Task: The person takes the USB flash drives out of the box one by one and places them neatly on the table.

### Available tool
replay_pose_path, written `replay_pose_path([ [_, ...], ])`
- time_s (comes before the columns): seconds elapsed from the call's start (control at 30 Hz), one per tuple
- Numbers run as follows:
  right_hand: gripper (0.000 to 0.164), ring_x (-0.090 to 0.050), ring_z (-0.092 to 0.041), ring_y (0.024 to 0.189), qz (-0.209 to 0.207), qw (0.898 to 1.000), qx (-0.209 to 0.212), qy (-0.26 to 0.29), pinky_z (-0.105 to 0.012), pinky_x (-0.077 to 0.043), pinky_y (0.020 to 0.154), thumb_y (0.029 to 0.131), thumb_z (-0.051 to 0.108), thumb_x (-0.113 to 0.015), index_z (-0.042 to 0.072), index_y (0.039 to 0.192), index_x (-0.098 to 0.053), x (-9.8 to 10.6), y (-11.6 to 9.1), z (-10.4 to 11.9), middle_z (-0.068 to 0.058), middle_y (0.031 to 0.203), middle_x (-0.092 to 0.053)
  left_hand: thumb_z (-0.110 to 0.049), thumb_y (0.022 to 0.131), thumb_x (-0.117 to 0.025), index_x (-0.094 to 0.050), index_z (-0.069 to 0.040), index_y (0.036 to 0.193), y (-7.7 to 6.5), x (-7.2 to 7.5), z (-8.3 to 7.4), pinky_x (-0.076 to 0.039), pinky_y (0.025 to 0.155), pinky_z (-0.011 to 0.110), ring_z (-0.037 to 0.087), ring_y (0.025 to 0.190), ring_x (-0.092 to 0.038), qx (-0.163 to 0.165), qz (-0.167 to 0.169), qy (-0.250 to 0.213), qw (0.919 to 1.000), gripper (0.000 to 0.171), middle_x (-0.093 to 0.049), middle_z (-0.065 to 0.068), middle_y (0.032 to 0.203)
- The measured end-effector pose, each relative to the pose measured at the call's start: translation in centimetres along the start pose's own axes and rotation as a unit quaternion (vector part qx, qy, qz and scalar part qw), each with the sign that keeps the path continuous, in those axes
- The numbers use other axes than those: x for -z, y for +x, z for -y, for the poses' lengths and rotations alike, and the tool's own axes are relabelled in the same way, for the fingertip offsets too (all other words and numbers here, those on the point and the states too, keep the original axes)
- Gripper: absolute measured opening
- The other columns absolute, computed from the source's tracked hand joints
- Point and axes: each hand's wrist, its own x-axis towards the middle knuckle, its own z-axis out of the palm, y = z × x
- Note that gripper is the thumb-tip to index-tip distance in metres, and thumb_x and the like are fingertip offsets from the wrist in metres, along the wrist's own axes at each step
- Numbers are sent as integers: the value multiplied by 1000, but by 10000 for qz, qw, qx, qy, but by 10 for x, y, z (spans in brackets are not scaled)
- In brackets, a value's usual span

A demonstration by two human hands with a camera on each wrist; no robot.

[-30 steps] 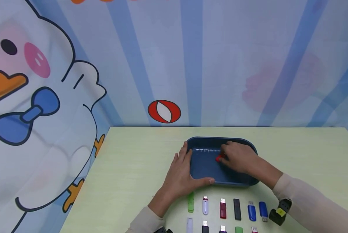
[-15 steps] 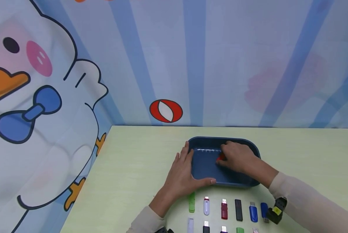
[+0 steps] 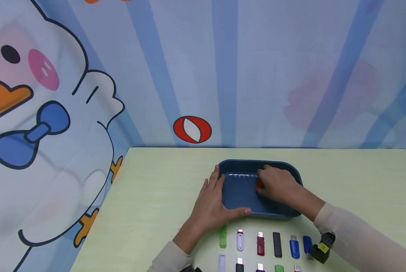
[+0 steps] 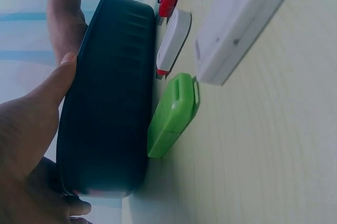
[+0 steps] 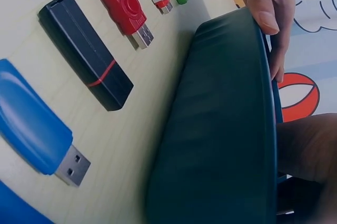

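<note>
A dark blue rectangular tray (image 3: 238,194) stands on the table. My left hand (image 3: 210,206) rests against its left side with straight, spread fingers, the thumb lying along the front rim; the left wrist view shows that thumb (image 4: 60,79) at the rim. Inside the tray, my right hand (image 3: 278,184) has curled fingers and pinches a small red object (image 3: 259,184). Most of this object is covered by the hand, so its kind cannot be told. From the right wrist, the tray's wall (image 5: 216,124) hides the fingertips.
USB sticks lie in rows before the tray, among them a green one (image 3: 222,237), a dark red one (image 3: 260,244), a black one (image 3: 277,244) and a blue one (image 3: 294,247). Behind the table (image 3: 162,177) hangs a printed blue backdrop (image 3: 257,75).
The red object has shifted slightly right within the tray and shows less beneath my right hand. My right forearm has moved a little to the left. The left hand keeps its place.
</note>
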Motion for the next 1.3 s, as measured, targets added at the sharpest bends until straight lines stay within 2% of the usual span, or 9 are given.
replay_pose_path([
  [0.37,43,-46,-15,65,-160,9993,-38,335,-29,-42,49,76,34,-74,3,105,-63,9,-11,-6,-4,83,-52,-91,64,-44,-29,-4,148,0,-1,0,-13,112,40,19,140,-10,-27,-31,57,10000,122,0,6,159],
  [0.7,44,-51,-15,71,-307,9988,-98,367,-30,-49,55,74,32,-76,3,106,-65,18,-25,-6,-6,89,-58,-91,62,-45,-29,-5,148,0,-1,-1,-12,112,40,19,140,-10,41,-25,42,10000,122,0,5,159],
  [1.07,43,-53,-13,72,-732,9961,-33,491,-32,-51,59,74,34,-77,6,105,-66,31,-44,-4,-5,94,-61,-91,62,-46,-29,-7,148,0,-3,-2,-13,112,41,19,140,-10,125,-9,-8,9999,122,1,3,159],
  [1.3,39,-51,-10,68,-797,9954,31,539,-30,-50,58,74,36,-78,10,100,-66,36,-57,-5,-4,94,-63,-90,62,-47,-29,-6,148,0,-3,-1,-12,112,40,19,140,-11,51,-33,-81,9999,122,1,3,159],
])
